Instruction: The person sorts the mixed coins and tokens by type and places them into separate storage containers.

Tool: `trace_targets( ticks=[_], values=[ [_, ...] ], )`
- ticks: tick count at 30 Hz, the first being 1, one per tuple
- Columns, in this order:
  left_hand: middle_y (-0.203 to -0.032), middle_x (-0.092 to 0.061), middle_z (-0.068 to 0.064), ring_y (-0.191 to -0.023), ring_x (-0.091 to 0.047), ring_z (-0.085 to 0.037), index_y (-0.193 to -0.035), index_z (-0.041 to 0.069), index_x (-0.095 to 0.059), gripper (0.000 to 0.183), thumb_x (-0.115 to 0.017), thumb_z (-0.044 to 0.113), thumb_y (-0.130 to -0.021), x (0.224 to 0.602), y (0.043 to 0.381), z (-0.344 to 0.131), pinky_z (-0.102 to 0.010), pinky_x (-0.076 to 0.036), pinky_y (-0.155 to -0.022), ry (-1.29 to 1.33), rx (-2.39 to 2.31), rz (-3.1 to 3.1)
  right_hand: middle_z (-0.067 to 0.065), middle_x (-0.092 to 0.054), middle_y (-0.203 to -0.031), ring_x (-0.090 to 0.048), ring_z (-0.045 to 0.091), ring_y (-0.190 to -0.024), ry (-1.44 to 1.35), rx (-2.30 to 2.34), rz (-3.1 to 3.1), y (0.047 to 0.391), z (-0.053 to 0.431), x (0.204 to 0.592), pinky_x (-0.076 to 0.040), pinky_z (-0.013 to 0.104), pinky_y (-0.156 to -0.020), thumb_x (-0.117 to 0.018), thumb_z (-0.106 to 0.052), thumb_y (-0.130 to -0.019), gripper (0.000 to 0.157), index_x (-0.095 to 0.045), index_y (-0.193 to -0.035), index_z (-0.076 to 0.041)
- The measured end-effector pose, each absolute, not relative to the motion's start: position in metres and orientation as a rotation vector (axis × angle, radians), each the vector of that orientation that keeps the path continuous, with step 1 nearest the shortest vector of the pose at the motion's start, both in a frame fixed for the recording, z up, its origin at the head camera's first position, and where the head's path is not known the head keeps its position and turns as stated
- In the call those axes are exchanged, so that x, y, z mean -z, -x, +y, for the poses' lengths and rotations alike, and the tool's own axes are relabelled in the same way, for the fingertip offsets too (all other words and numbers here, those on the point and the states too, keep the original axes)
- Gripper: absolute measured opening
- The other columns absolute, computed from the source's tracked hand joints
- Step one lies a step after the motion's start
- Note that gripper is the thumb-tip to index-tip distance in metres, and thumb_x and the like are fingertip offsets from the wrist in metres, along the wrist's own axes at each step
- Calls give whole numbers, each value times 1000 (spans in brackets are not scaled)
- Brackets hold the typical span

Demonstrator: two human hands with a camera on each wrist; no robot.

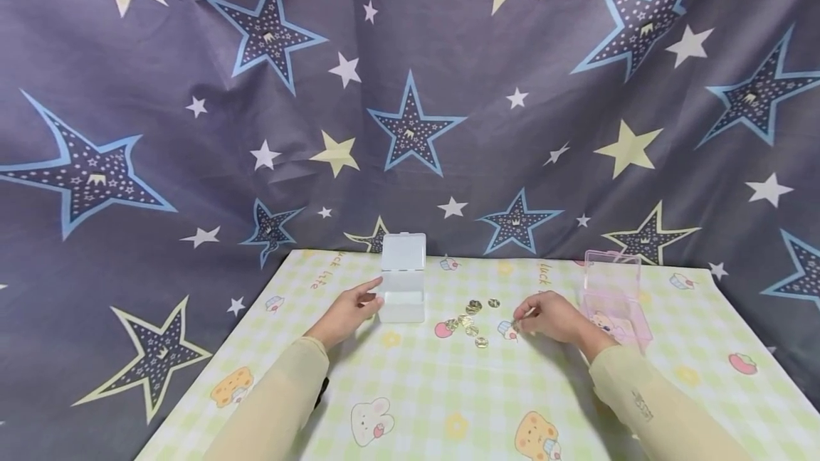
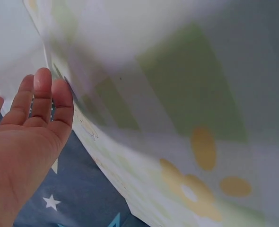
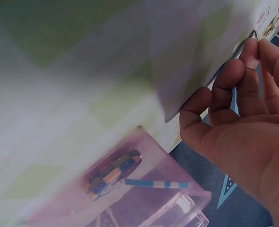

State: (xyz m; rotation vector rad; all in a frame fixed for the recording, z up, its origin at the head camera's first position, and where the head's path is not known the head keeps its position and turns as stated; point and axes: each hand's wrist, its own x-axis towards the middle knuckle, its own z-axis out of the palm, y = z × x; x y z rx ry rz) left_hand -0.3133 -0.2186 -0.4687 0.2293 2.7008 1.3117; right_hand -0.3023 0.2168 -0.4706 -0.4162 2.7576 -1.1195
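Note:
A white plastic box (image 1: pixel 402 306) stands at the back of the table, its lid raised. My left hand (image 1: pixel 349 311) is at the box's left side, fingertips and thumb against or very near its wall. In the left wrist view, the fingers (image 2: pixel 42 92) are only slightly bent. Several gold coins (image 1: pixel 472 331) lie scattered on the cloth between my hands. My right hand (image 1: pixel 551 316) is to the right of them, low over the cloth. Its thumb and index finger pinch a small gold coin (image 3: pixel 256 34), seen mostly edge-on.
A clear pink box (image 1: pixel 618 315) with its lid up stands right of my right hand. Colourful round chips (image 3: pixel 115 172) show inside it. A green-checked cloth (image 1: pixel 410 383) with cartoon prints covers the table. Behind hangs a dark star-patterned curtain (image 1: pixel 448 41).

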Motion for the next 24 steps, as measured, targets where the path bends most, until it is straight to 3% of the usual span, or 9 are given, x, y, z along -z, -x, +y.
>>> trace_targets(
  ticks=[12, 24],
  values=[
    [-156, -58, -23, -137, -63, -38, -166, 24, -42, 60, -63, 31, -110, 476, 320, -217, -51, -53, -111, -198, -1428, 2633, 8, -80, -105, -61, 12, -90, 337, 1098, 2735, 304, 216, 465, -49, 31, -86, -77, -12, -90, 19, -81, -107, -4],
    [-150, -62, -25, -124, -71, -32, -165, 22, -44, 59, -64, 27, -110, 479, 317, -219, -49, -56, -107, -182, -1496, 2618, 11, -81, -112, -68, 18, -104, 379, 1172, 2714, 312, 187, 447, -52, 37, -96, -73, -15, -97, 24, -80, -115, -1]
  ],
)
